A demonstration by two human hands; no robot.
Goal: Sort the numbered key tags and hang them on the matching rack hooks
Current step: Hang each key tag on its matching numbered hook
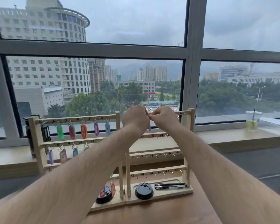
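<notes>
Two wooden key racks stand side by side before the window. The left rack (39,143) carries coloured tags on its top two rows, among them a green tag (60,132) and an orange tag (84,131). The right rack (188,162) shows bare numbered hooks on its lower rows. Both hands are raised at the right rack's top bar. My left hand (135,118) and my right hand (163,117) pinch together on a purple tag (149,126) that hangs down between them. Its ring and the hook are hidden by my fingers.
A black lid (144,191) and a black pen (170,185) lie in the right rack's base tray. Another black lid (103,197) with red tags (113,189) sits in the left base. A plastic drink cup (253,121) stands on the sill at right, a dark bottle (29,136) at left.
</notes>
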